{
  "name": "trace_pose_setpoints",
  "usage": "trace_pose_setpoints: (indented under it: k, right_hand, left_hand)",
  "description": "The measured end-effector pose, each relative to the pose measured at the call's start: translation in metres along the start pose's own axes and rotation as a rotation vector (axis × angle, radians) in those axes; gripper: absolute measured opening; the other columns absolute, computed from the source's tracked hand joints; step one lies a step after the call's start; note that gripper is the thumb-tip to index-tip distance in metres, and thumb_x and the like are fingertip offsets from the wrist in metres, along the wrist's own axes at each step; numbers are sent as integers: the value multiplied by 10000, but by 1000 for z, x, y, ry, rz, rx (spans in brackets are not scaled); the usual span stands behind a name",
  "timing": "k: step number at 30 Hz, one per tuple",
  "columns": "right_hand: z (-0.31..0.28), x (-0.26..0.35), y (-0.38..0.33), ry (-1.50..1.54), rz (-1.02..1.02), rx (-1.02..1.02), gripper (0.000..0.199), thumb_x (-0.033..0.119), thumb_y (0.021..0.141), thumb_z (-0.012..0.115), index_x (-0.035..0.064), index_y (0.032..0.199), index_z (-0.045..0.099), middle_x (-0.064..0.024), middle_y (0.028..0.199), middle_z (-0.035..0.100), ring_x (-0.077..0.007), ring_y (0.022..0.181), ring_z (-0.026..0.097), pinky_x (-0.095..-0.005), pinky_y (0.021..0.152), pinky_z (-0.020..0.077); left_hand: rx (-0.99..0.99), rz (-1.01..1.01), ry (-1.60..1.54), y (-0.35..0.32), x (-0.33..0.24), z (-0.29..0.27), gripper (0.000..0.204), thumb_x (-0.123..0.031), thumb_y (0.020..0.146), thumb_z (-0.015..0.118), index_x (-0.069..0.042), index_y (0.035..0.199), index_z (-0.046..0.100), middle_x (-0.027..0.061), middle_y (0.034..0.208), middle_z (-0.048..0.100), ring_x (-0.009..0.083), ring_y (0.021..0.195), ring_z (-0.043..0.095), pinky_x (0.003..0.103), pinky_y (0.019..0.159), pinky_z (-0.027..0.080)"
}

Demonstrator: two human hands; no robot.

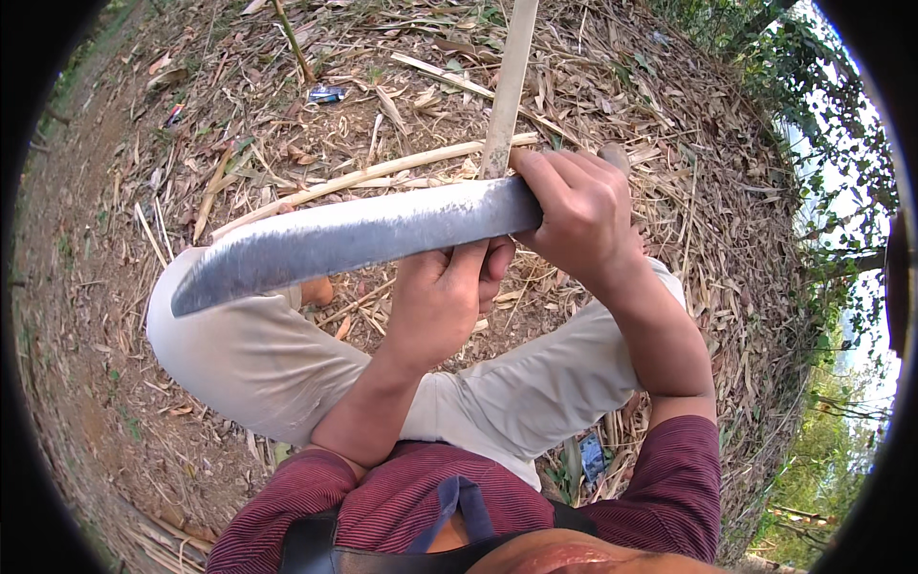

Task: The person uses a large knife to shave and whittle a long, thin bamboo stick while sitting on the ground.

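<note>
My right hand (583,215) is closed round the handle of a machete (354,230), whose broad steel blade reaches left across my lap. The blade's tip hangs over my left knee. A pale split bamboo strip (509,91) slants down from the top of the view and passes behind the blade near the handle. Just below the blade, my left hand (435,301) is closed, thumb up, in line with the strip. It appears to grip the strip's near end, though the blade hides part of that hold.
I sit with knees spread in light trousers (258,354). Dry leaves and bamboo shavings litter the ground. Another long strip (382,170) lies beyond the blade. A thin stick (294,43) stands farther left, beside a blue wrapper (327,94). Leafy bushes (822,105) grow at right.
</note>
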State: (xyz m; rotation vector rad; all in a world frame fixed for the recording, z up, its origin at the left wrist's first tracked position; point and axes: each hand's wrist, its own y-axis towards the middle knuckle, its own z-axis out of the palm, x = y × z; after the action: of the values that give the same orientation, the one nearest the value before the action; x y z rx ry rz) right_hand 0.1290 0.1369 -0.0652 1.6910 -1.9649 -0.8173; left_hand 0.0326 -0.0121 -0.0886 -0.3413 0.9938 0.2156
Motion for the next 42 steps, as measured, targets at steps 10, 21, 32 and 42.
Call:
trace_pose_setpoints:
  k: [10,21,32,42]
  right_hand:
    - [8,-1,-1,-49,-13,-65,124,50,648,643,60,765,605,-49,619,599,-220,576,635,-352,562,507]
    - [12,-28,2,-171,61,-86,72,58,697,664,82,742,614,-57,617,620,-230,539,634,-369,511,495]
    - [16,-29,-3,-129,-62,-46,109,86,704,718,74,749,619,-65,624,644,-224,516,648,-365,476,505]
    - [17,-78,-12,-279,391,175,168,208,871,681,66,785,655,-83,656,678,-251,570,682,-411,584,569]
  left_hand:
    - [-47,71,-5,-6,-1,10,124,-138,1079,416,-62,1028,500,-8,737,489,23,507,347,211,430,269]
    - [-46,67,-31,-9,-3,12,239,-245,1093,431,-48,994,521,-25,679,455,10,458,307,202,397,212]
    - [-66,22,-35,-6,5,-2,228,-285,1099,416,-76,1065,500,-36,665,423,7,453,278,192,390,204]
    - [28,-56,-21,-2,20,-9,221,-260,1101,399,-79,1012,490,-53,680,428,11,501,319,184,429,265]
